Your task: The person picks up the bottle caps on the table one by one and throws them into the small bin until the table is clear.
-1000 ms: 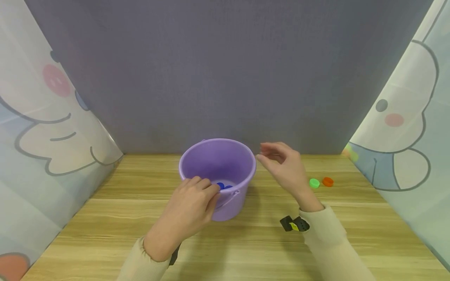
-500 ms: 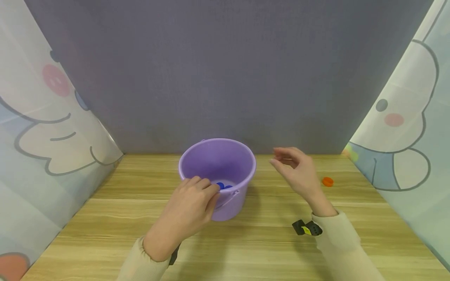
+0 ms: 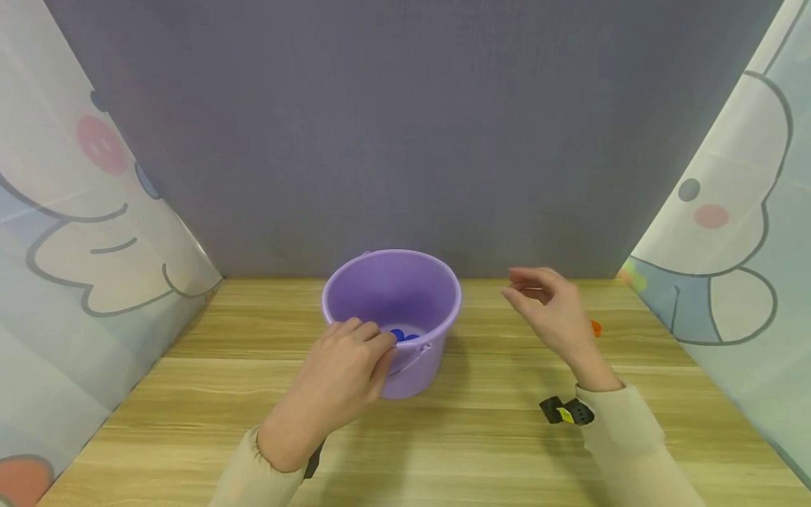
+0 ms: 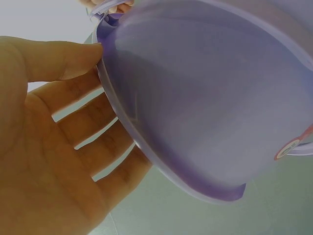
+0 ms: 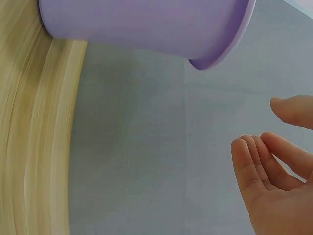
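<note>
A purple bucket (image 3: 437, 282) stands upright on the wooden table, with several round blue pieces (image 3: 397, 334) showing at its bottom. My left hand (image 3: 338, 377) holds the near left part of its rim; in the left wrist view the thumb and fingers (image 4: 73, 95) lie on either side of that edge. To the right of the bucket, my right hand (image 3: 557, 313) is raised over the table with bent fingers. The right wrist view shows a gap between thumb and fingertips (image 5: 239, 147) and nothing held. An orange bottle cap (image 3: 596, 328) is partly hidden behind this hand.
A grey panel (image 3: 405, 141) rises along the table's back edge. Patterned cloth screens (image 3: 722, 211) flank both sides. Bare wood of the table (image 3: 443, 451) lies in front of the bucket. The bucket's handle (image 3: 408, 359) hangs down its near side.
My right hand has moved right, away from the bucket, first covering a green cap and now part of the orange one. My left hand and the bucket have stayed put.
</note>
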The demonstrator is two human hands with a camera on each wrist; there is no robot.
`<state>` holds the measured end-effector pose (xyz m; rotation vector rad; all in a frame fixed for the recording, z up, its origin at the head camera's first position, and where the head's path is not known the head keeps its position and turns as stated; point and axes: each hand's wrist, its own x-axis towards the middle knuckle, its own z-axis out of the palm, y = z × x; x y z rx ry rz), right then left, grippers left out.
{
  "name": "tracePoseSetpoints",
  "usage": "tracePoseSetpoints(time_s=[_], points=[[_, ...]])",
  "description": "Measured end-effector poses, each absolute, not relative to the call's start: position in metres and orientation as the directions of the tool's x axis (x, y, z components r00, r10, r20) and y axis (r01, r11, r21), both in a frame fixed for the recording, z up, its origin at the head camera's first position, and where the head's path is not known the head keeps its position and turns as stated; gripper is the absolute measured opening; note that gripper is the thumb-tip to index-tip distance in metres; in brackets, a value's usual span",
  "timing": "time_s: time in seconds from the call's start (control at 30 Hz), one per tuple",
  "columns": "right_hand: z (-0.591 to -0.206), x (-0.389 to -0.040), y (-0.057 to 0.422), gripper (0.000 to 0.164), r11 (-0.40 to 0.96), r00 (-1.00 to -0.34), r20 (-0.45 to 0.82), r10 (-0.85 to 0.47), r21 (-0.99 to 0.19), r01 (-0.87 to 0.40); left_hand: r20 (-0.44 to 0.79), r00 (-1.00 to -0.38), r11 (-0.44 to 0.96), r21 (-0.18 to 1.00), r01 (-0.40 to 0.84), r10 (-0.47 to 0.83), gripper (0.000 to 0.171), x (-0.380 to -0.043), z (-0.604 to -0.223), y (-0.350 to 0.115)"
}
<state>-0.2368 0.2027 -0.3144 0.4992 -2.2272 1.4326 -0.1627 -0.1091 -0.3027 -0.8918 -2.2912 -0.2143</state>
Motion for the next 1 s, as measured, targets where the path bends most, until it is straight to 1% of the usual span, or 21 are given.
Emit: tracePoseSetpoints(time_s=[0.27,0.7,1.0], points=[[-0.316,-0.24,0.216,0.036,0.462,-0.854,0.518,-0.06,-0.743,-0.483,0.63,-0.554,0.757,-0.084,0.648,0.544,0.019,-0.162,-0.302,-0.109],[-0.314,-0.245,0.232,0.04,0.562,-0.865,0.502,0.009,-0.718,-0.411,0.629,-0.559,0.76,-0.08,0.645,0.54,0.019,-0.162,-0.301,-0.109],[-0.317,-0.248,0.246,0.046,0.592,-0.878,0.477,0.041,-0.72,-0.363,0.621,-0.57,0.763,-0.07,0.643,0.537,0.019,-0.161,-0.301,-0.108]])
